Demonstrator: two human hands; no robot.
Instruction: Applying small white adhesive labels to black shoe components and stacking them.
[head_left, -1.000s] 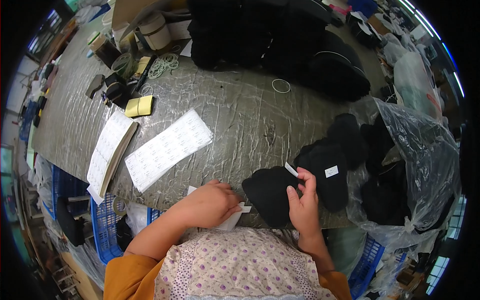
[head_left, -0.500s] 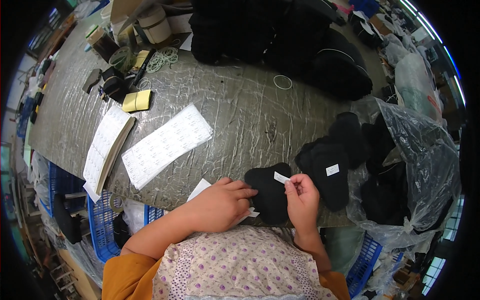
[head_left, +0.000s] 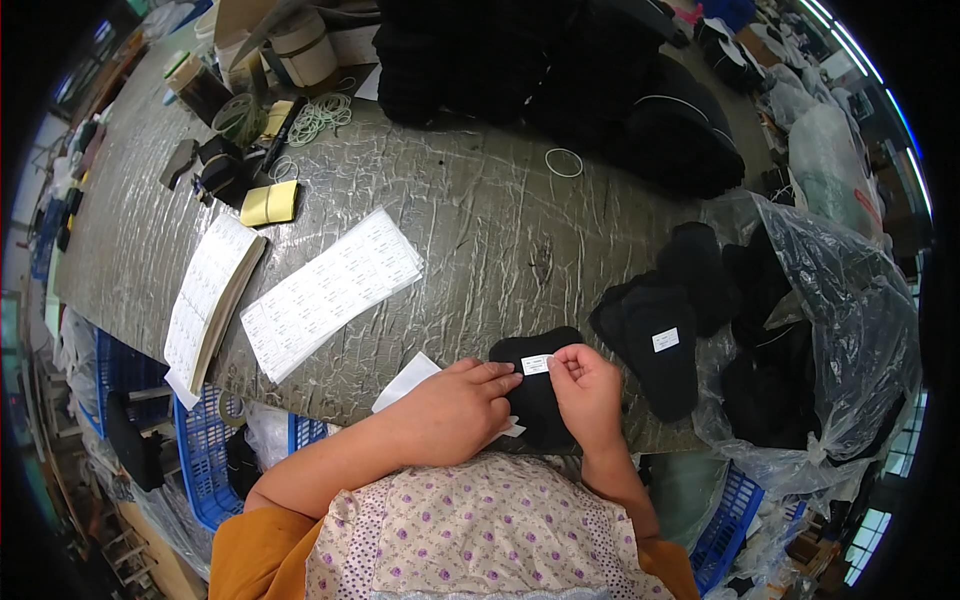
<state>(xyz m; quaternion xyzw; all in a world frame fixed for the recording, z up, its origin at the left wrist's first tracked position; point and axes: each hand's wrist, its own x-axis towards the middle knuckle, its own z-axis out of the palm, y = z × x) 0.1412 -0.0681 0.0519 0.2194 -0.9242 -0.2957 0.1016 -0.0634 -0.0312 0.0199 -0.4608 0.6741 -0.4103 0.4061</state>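
A black insole-shaped fabric pad [head_left: 545, 415] lies at the table's near edge. My right hand [head_left: 588, 395] is closed, pinching the right end of a small white label [head_left: 536, 365] against the pad's upper part. My left hand [head_left: 455, 408] lies palm down at the pad's left edge, two fingers reaching to the label's left side. Its other fingers are curled over a white paper sheet [head_left: 408, 378], which sticks out on both sides of the hand; the grip itself is hidden. To the right, a similar black pad [head_left: 668, 378] bears a white label [head_left: 665, 340].
Stacked label sheets [head_left: 335, 290] and a thicker label stack [head_left: 210, 300] lie at left. Behind them are a yellow pad [head_left: 270, 203], rubber bands [head_left: 320, 118] and jars. Tall black piles [head_left: 560, 70] stand at the back. A clear plastic bag [head_left: 840, 300] with black pads sits right.
My right hand has moved slightly left and laid the label onto the pad. My left fingers have stretched toward the label, and the sheet under that hand has shifted slightly.
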